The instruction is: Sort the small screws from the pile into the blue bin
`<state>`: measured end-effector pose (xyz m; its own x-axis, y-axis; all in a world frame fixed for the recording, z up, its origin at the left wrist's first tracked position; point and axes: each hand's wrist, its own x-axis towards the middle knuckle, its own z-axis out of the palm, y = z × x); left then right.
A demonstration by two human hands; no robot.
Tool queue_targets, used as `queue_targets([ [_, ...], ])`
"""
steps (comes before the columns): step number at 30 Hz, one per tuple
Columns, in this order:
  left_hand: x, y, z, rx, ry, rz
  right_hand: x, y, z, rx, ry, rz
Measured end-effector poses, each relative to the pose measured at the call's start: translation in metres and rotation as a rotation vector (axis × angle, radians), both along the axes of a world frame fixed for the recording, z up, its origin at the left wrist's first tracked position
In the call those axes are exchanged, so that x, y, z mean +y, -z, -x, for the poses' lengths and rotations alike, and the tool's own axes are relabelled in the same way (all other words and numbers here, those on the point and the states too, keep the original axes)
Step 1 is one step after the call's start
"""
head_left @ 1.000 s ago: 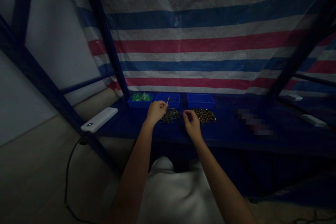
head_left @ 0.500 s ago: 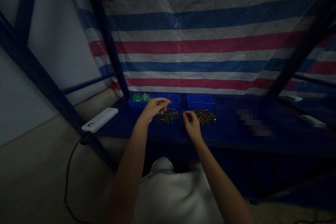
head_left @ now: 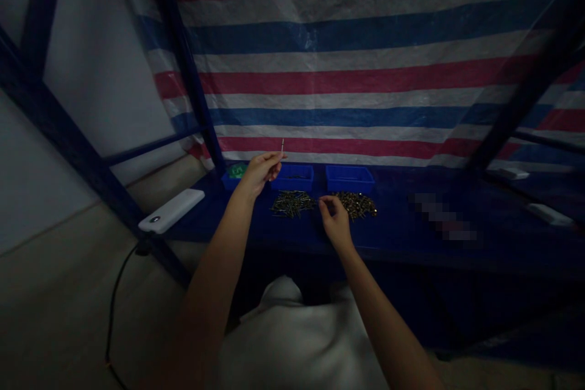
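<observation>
My left hand (head_left: 261, 172) pinches a thin metal screw (head_left: 282, 145) between thumb and fingertips. The screw points upward, above the middle blue bin (head_left: 299, 181). My right hand (head_left: 336, 218) rests low over the table with its fingers curled towards the thumb; whatever is between them is too small to make out. It lies between a pile of long thin screws (head_left: 292, 203) on its left and a pile of small brass-coloured metal pieces (head_left: 359, 204), which it partly covers.
Another blue bin (head_left: 350, 186) stands behind the brass-coloured pile. Green plastic (head_left: 236, 170) fills the left bin, partly behind my left hand. A white device (head_left: 171, 212) with a cable lies at the blue table's (head_left: 388, 225) left end. Blue posts and striped sheeting (head_left: 320, 79) surround the table.
My left hand has moved up and slightly left with the screw, which now shows clearly against the sheeting. My right hand has stayed almost in place.
</observation>
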<state>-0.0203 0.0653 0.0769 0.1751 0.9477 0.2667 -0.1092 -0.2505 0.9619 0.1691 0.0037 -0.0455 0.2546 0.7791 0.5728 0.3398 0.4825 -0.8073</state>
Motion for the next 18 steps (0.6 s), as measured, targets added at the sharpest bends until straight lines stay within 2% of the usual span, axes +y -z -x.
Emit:
queue_targets([
  [9,0.053,0.023,-0.009,0.006,-0.028,0.164,-0.002,-0.002,0.000,-0.001,-0.007,0.016],
  [18,0.069,0.045,-0.014,0.013,-0.050,0.292,0.001,0.001,-0.001,0.004,-0.013,0.011],
])
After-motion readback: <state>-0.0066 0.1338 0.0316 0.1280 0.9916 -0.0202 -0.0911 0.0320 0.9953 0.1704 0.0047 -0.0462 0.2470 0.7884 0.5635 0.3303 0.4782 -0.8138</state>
